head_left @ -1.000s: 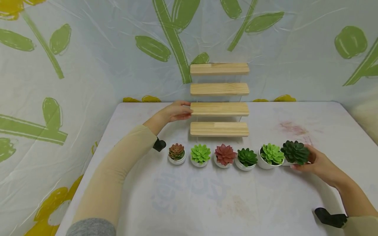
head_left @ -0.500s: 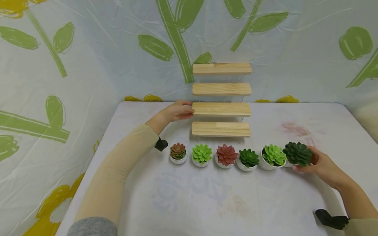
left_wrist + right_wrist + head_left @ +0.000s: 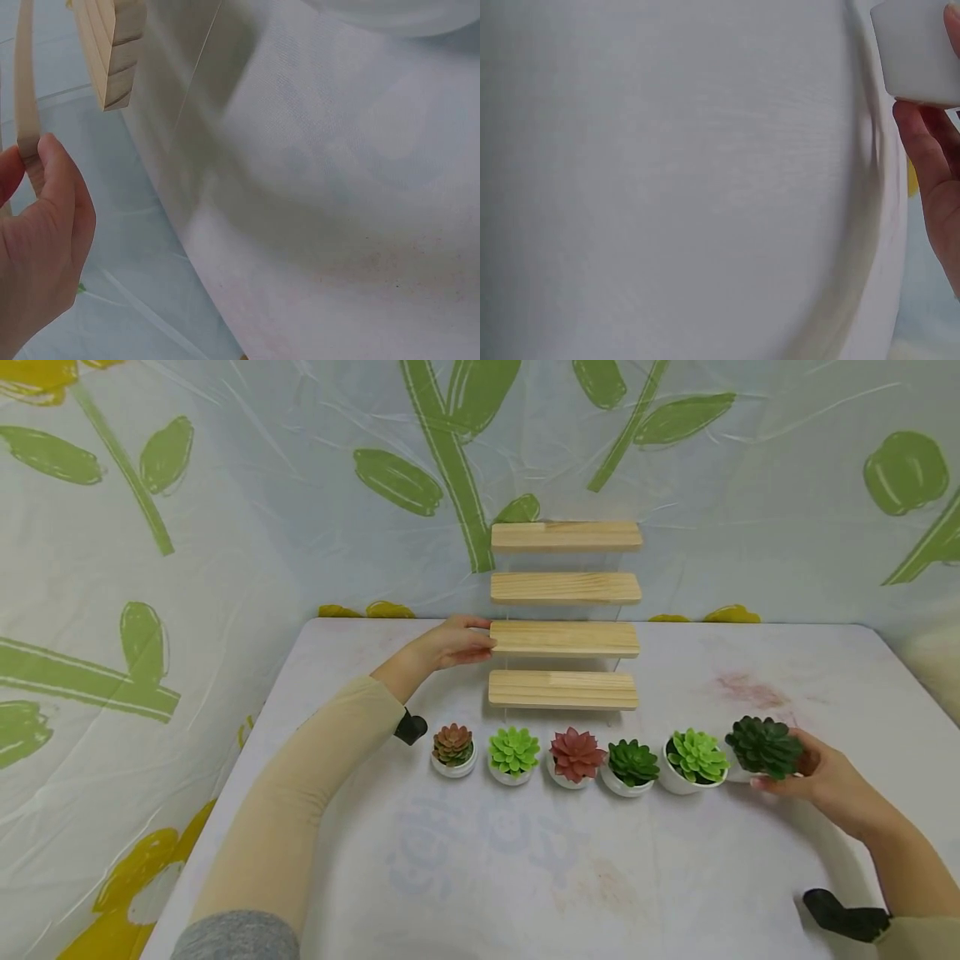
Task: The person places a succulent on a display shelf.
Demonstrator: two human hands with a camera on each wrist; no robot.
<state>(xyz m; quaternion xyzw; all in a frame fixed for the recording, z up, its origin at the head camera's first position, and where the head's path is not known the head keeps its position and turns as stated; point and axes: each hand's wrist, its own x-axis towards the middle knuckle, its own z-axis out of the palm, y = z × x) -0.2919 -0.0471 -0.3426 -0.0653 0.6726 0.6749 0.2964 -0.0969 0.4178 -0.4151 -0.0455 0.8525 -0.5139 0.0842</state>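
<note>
My left hand (image 3: 450, 645) is at the left end of a wooden board (image 3: 564, 639), the second from the bottom on a tiered shelf. In the left wrist view, thumb and fingers pinch the end of that board (image 3: 27, 90). At the right, my right hand (image 3: 836, 785) grips a small potted succulent with dark green leaves (image 3: 763, 745). Its white pot (image 3: 919, 52) shows between thumb and fingers in the right wrist view, raised over the white tabletop. Left of it stands a light green succulent (image 3: 696, 756) in a white pot.
More potted succulents continue the row leftward: a dark green one (image 3: 632, 762), a red one (image 3: 576, 754), a bright green one (image 3: 513, 749) and a brownish one (image 3: 453, 745). The shelf stands behind them, near the flower-patterned backdrop (image 3: 285, 510).
My right hand has moved slightly right and up with the dark green succulent, widening its gap from the light green one. The left hand keeps its hold on the board. The head view has shifted a little.
</note>
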